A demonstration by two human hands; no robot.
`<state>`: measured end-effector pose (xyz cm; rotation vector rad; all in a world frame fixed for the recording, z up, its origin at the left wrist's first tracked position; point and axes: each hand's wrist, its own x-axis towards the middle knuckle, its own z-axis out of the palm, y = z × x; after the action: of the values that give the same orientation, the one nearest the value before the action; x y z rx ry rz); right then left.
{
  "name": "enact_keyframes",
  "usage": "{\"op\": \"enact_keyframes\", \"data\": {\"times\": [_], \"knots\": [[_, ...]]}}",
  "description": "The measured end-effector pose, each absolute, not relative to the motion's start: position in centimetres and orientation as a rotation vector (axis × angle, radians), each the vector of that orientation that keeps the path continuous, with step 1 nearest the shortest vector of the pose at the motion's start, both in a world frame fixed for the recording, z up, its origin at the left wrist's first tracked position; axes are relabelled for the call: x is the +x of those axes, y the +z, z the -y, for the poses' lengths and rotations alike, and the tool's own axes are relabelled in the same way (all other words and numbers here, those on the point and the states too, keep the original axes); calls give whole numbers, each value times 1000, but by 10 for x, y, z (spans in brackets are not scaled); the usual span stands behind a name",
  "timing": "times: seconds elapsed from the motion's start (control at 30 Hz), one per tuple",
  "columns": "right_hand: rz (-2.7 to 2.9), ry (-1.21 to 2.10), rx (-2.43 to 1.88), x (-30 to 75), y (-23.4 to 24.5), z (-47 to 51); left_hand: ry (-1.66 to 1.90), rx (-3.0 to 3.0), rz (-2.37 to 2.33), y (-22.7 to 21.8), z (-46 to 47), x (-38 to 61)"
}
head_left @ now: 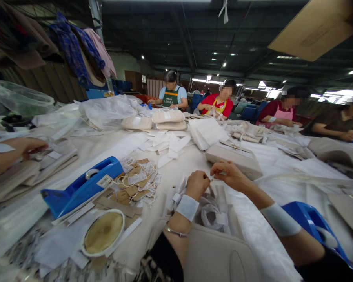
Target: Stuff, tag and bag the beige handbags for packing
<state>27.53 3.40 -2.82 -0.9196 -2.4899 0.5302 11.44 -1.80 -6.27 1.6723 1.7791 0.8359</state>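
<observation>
Above the far edge of the beige bag [216, 250], the left hand [196, 183] and right hand [231, 174] nearly meet — each grip pinched closed, on what I cannot tell. A wrapped strap [222, 220] lies by that edge; brown tags [132, 190] sit left of the bag.

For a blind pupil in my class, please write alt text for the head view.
A person's left hand and right hand work close together near a beige bag. Paper tags and a blue tape dispenser lie to the left; people work across the table.
</observation>
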Motion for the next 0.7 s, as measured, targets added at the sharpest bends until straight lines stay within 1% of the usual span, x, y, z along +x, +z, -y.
{"op": "enact_keyframes", "data": {"times": [0.13, 0.33, 0.4, 0.53, 0.6, 0.7], "knots": [[2513, 364, -988, 284, -24, -31, 845, 1661, -1691, -62, 17, 113], [2539, 242, -1375, 293, -24, -38, 845, 1642, -1612, -69, 14, 114], [2558, 260, -1485, 294, -29, -38, 909, 1620, -1611, -73, 10, 113], [2586, 267, -1662, 288, -33, -32, 1155, 1511, -1620, -76, 0, 106], [2580, 230, -1644, 276, -31, -25, 1247, 1464, -1625, -74, -3, 102], [2620, 210, -1587, 248, -29, -9, 1296, 1479, -1636, -66, -2, 96]]}}
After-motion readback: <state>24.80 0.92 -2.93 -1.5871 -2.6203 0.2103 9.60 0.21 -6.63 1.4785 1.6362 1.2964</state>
